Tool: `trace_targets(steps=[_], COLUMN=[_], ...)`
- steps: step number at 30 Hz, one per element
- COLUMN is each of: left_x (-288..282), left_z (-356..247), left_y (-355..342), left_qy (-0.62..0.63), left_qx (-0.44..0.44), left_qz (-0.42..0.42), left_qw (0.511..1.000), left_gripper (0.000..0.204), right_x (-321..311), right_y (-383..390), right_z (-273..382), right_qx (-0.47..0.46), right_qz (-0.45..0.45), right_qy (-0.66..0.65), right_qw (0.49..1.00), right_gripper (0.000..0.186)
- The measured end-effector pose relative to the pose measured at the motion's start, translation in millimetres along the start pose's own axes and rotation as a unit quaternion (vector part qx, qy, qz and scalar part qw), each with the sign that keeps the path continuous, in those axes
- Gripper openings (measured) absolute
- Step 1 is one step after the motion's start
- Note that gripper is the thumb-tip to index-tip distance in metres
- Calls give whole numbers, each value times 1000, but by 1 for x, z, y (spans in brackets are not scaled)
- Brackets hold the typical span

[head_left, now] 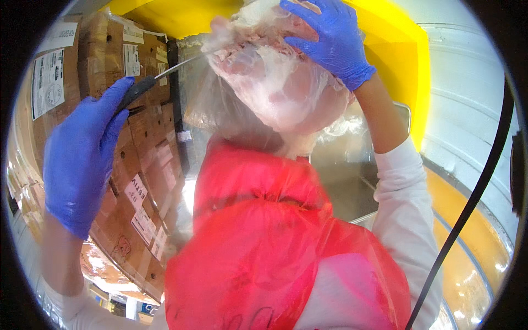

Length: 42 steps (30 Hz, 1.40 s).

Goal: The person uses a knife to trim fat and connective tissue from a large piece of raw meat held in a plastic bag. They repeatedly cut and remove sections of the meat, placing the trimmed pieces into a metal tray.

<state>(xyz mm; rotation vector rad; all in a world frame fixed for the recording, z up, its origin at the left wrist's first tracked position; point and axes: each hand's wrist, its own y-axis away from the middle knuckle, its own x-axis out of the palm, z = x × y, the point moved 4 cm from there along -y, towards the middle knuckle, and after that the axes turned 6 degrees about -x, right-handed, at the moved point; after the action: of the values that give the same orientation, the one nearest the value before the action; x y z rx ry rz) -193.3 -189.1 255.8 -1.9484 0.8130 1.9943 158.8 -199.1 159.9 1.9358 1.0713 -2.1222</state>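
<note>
Knife (140,91) held at the left edge of the raw meat joint (280,96)!
Its handle is gripped by the left hand (82,157); the joint, before the yellow tub (404,71), is pressed by the splayed right hand (333,41), which could be cut should slick flesh roll.

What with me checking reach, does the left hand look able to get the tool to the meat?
Likely yes: the left hand points the tool at the meat from its left, with nothing solid seen between; the right hand is clear, on the meat's other side.
</note>
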Motion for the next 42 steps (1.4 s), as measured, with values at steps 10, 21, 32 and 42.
trace_targets(steps=[10, 21, 32, 42], left_x=[5, 12, 47, 146], left_z=[7, -58, -84, -124], left_y=[0, 14, -26, 6], left_qy=[-38, -175, 29, 356], left_qx=[15, -49, -114, -251], left_qz=[-8, 72, -14, -6], left_qw=[999, 981, 993, 900], left_gripper=[45, 68, 48, 46], right_x=[65, 81, 99, 98], right_y=[-9, -13, 34, 47], right_z=[-44, -65, -101, -93], right_qx=[88, 191, 177, 237], right_qz=[88, 121, 52, 42], right_qy=[-183, -336, -253, -226], right_qw=[975, 914, 950, 944], right_gripper=[56, 62, 66, 78])
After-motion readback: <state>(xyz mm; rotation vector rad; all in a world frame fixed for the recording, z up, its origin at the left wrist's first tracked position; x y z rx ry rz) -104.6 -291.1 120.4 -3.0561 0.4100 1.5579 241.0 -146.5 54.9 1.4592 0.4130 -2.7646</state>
